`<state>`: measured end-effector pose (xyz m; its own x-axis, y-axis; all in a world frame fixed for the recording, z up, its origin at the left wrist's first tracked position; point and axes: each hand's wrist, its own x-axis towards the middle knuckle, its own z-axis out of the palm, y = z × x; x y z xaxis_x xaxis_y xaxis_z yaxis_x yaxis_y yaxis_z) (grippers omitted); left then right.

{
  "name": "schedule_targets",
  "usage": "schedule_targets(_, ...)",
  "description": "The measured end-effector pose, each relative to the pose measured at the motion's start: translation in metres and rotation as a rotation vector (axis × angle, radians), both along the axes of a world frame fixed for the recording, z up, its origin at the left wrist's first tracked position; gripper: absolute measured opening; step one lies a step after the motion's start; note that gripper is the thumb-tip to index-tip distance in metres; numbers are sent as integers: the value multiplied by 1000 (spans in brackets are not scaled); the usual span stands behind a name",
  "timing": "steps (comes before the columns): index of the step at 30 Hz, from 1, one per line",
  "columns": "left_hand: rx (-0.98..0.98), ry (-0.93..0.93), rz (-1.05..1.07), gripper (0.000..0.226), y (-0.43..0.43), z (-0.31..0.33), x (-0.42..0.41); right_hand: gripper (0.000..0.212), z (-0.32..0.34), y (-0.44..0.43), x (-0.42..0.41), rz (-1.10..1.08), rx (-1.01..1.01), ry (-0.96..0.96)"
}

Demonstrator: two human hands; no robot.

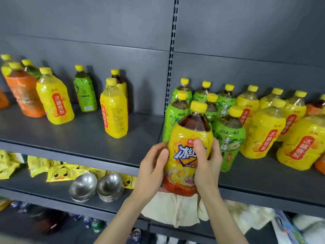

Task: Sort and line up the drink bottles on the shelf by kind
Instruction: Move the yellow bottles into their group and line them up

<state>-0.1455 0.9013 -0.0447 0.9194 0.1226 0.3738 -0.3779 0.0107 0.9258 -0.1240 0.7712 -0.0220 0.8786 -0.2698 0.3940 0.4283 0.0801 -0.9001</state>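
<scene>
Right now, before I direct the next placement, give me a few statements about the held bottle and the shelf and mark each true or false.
1. Both hands, left hand and right hand, hold the iced tea bottle. True.
2. The held bottle has a green label. False: its label is yellow and orange.
3. The green-label bottles stand grouped just behind the held bottle. True.
4. Every bottle cap in view is yellow. True.
5. The metal bowls sit on the same shelf as the bottles. False: they sit on the shelf below.
</scene>
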Motion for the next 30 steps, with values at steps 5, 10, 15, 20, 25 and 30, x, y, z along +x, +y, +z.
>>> schedule_targets(5, -11, -11, 74, 25, 58, 6, 11, 68, 1, 68, 20, 77, -26, 15)
schedule_targets(10, 62, -10, 115, 33, 130, -1, 44, 66, -5, 134, 49, 89, 3, 62)
schedule_targets(15, 108, -56, 246, 41, 211, -4, 99, 49, -12, 191, 78, -9, 49, 86)
schedule_targets(20, 88, 53, -36, 59, 250, -4, 155, 54, -23, 218, 90, -134, 83, 67)
schedule_targets(25, 97, 41, -87, 47, 262, -14, 182, 54, -28, 222, 106, -231, 64, 39)
schedule_targets(30, 157, 51, -11, 46, 248, -5, 209, 66, -30, 220, 128, -287, 49, 18)
